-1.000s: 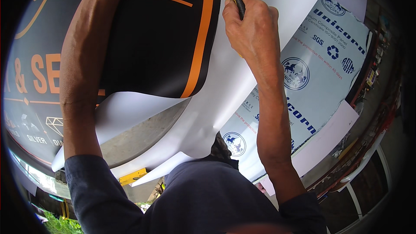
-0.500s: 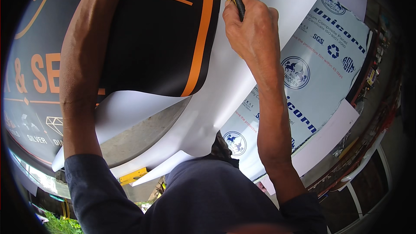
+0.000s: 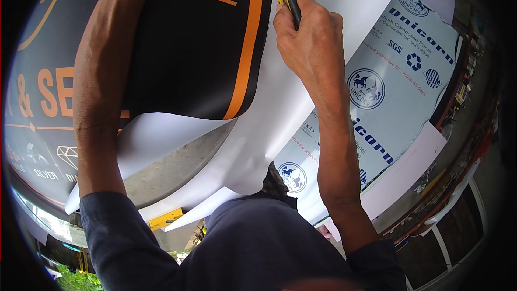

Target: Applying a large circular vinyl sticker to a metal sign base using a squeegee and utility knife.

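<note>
My right hand is closed round a yellow and black utility knife. The knife points away from me, its tip beside the orange-striped edge of a black printed sheet. Beneath the knife lies a white sheet, which runs down toward my body. My left forearm reaches across the black print and leaves the picture at the top, so the left hand is hidden beyond the edge. The near corner of the print curls up, showing its white underside.
On the right lies a panel in pale blue printed film, with a white strip along its outer side. A yellow tool with a straight edge lies near my waist. Clutter and a red rail stand beyond the panel.
My right hand and the knife have shifted slightly left and a little nearer to me, along the edge of the print. My left arm has barely moved.
</note>
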`<state>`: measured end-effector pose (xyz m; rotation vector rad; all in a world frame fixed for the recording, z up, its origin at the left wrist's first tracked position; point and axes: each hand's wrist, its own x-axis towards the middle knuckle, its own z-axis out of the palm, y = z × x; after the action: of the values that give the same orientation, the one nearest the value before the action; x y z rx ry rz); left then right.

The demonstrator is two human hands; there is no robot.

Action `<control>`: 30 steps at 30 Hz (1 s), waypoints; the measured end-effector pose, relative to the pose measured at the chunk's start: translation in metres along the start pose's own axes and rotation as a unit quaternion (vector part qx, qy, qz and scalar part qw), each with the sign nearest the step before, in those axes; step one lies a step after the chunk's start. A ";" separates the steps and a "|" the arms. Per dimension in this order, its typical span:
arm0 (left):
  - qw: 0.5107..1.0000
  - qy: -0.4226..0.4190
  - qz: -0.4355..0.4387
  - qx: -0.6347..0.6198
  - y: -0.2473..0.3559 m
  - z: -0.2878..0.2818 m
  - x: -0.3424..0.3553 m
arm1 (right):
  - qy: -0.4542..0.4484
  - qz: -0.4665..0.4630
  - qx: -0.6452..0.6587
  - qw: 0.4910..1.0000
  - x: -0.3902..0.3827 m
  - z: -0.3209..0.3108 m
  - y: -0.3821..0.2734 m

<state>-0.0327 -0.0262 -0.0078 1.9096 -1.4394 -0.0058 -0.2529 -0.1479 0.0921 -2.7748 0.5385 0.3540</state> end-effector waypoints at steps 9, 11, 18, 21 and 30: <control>1.000 0.005 -0.022 -0.015 0.002 0.001 0.001 | -0.014 -0.006 -0.008 1.000 -0.001 -0.003 -0.003; 1.000 0.001 -0.011 -0.008 0.001 0.001 0.003 | -0.027 0.025 -0.003 0.999 -0.002 -0.004 -0.003; 1.000 0.002 -0.008 0.001 -0.001 0.002 0.000 | -0.033 0.048 -0.006 0.998 -0.005 0.000 -0.001; 1.000 0.002 -0.008 -0.003 -0.001 0.002 0.001 | -0.048 0.071 0.004 0.996 -0.006 -0.002 -0.004; 1.000 -0.001 -0.013 -0.001 -0.001 0.002 0.001 | -0.019 0.034 -0.015 0.999 -0.008 0.002 0.000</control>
<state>-0.0320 -0.0279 -0.0096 1.9284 -1.4150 -0.0215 -0.2607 -0.1449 0.0927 -2.7775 0.6239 0.4325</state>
